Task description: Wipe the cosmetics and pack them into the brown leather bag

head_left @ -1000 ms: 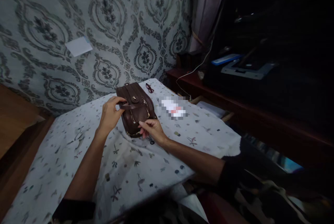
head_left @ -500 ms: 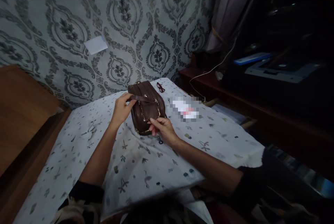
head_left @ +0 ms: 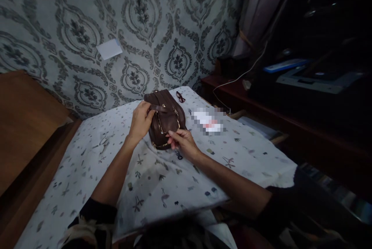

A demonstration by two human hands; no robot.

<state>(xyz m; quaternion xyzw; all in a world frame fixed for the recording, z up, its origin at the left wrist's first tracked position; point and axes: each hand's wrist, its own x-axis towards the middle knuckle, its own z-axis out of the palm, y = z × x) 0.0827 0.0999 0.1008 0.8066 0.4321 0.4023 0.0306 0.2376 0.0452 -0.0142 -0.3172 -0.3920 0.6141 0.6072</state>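
A brown leather-like handbag with gold-coloured zips lies on the patterned white cloth. At its left side, my left hand pinches a brown strap that stretches over the bag's upper part. My right hand is closed in a pinch at the lower right of the bag, by the end of the gold zip. Whatever sits between those fingertips is too small and hidden to make out.
Dark-framed glasses lie just beyond the bag. A blurred-out white and red item is to its right. The white cloth covers the table up to the patterned wall. A white cable trails over the dark red furniture at right.
The view has shifted slightly, so the scene sits a little further right. Both hands keep their places at the bag, with the left still on the strap.
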